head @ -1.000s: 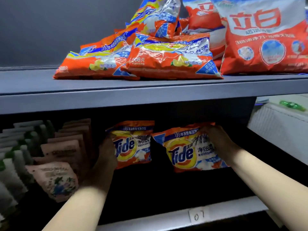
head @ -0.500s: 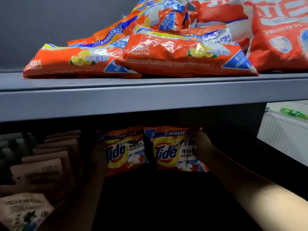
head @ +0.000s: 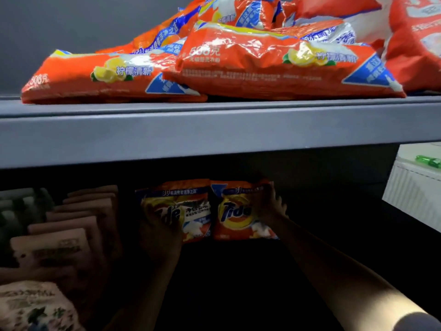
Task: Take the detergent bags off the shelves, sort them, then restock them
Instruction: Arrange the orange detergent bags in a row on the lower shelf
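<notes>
On the dark lower shelf, pink pouches (head: 69, 225) stand at left. The left hand (head: 158, 231) grips one Tide bag (head: 188, 211), the right hand (head: 267, 209) grips another (head: 235, 215) (upright, side by side). Orange bags (head: 274, 68) piled above remain unsorted.

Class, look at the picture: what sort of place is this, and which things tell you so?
Probably a shop aisle or stockroom: detergent bags piled on a grey shelf, and rows of upright pouches below.

glossy crinkled plastic detergent bags (head: 274, 65), matt smooth grey shelf (head: 214, 134)
</notes>
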The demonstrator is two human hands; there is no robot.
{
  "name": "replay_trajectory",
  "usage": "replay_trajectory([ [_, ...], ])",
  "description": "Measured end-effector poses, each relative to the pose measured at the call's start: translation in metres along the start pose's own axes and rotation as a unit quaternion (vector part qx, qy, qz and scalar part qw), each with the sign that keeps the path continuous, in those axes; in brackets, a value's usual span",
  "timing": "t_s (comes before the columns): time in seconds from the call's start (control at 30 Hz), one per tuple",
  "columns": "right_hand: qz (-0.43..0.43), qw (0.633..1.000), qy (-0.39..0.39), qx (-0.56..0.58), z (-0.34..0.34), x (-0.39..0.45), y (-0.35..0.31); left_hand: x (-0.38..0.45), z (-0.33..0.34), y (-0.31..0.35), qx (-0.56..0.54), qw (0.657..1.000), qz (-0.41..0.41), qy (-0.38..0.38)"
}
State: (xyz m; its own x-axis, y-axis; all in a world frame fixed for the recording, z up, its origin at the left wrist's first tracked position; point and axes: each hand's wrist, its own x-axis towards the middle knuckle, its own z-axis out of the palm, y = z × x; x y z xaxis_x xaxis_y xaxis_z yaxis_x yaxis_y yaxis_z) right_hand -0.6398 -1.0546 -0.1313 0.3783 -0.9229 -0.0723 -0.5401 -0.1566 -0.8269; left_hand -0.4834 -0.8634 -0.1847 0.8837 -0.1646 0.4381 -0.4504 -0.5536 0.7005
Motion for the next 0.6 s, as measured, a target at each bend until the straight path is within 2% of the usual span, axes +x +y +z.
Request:
replay_trajectory([
  [0.07, -0.048, 0.999, 0.002, 0.023, -0.001, -0.018, 0.008, -0.017, 0.008, -0.004, 0.084, 0.990, 0.105, -0.038],
  [0.1, -0.073, 0.997, 0.034, 0.012, 0.000, -0.028, 0.014, -0.024, 0.013, -0.007, 0.128, 0.981, 0.133, -0.059],
  [0.17, -0.106, 0.985, 0.108, -0.080, 0.004, -0.039, 0.031, -0.030, 0.023, -0.013, 0.147, 0.968, 0.176, -0.097],
  [0.2, -0.099, 0.981, 0.121, -0.117, 0.007, -0.042, 0.037, -0.030, 0.026, -0.013, 0.150, 0.962, 0.192, -0.124],
  [0.27, -0.035, 0.989, 0.084, -0.115, 0.015, -0.045, 0.045, -0.032, 0.032, -0.011, 0.190, 0.939, 0.221, -0.182],
  [0.33, 0.009, 0.999, 0.024, -0.046, 0.018, -0.042, 0.044, -0.033, 0.041, -0.018, 0.181, 0.927, 0.242, -0.222],
  [0.47, -0.007, 0.998, -0.031, 0.049, 0.020, -0.021, 0.039, -0.018, 0.037, -0.032, 0.114, 0.928, 0.259, -0.243],
  [0.6, -0.016, 0.998, -0.051, 0.017, 0.018, -0.020, 0.039, -0.015, 0.019, -0.016, 0.146, 0.911, 0.224, -0.313],
])
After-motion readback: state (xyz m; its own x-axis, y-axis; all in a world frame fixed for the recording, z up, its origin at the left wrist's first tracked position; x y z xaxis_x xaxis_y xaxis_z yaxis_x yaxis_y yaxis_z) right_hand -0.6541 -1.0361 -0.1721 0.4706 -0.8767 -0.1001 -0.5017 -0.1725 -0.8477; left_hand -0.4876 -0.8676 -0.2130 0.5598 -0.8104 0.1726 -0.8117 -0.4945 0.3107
